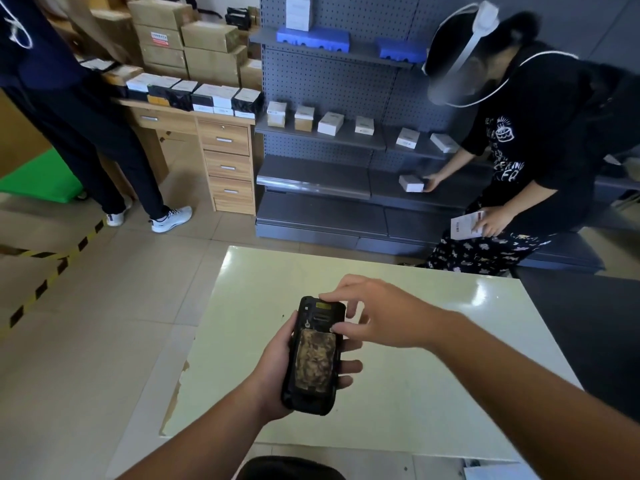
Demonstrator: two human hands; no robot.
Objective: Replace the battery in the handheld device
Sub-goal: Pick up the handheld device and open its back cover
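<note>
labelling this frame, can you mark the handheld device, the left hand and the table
handheld device [316,358]: head view, on its worn back panel
left hand [273,372]: head view, on the palm
table [433,403]: head view, on bare top

Both forearms were bare from the elbow down, with no sleeve in view on either. The left hand [277,368] and the right hand [377,313] wore no glove, ring, watch or band. Nails were short and plain. A dark, rounded bit of clothing [291,468] showed at the bottom edge, low between the arms.
</note>
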